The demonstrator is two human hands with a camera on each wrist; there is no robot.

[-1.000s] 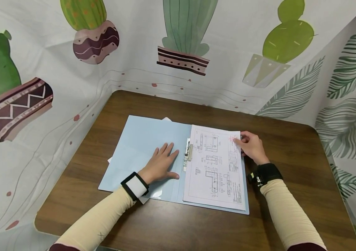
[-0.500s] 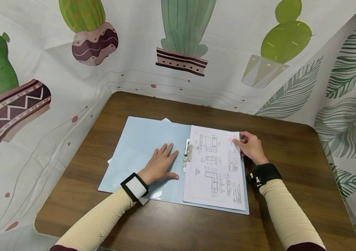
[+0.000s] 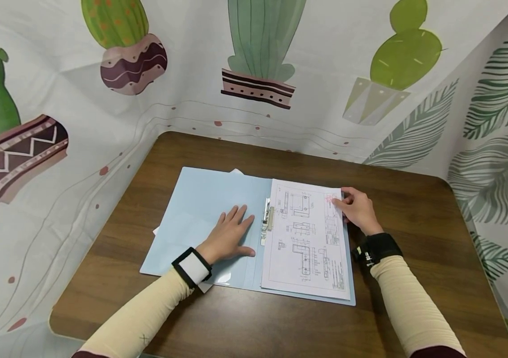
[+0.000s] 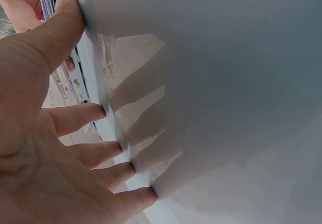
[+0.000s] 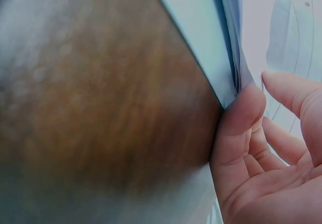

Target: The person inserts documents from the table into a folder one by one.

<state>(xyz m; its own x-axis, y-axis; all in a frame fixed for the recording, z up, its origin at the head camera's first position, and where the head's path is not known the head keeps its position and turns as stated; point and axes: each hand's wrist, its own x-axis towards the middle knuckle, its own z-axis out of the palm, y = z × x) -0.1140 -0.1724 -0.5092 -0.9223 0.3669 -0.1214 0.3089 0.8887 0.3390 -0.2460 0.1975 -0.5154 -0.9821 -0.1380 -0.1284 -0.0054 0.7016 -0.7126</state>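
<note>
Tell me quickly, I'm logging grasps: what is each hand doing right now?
Left hand: open, fingers flat on the blue folder.
Right hand: fingers pinching the far right corner of the drawing sheet.

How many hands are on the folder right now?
2. The left hand lies flat on the folder's open cover; the right hand pinches the far right corner of the drawing sheet clipped inside.
</note>
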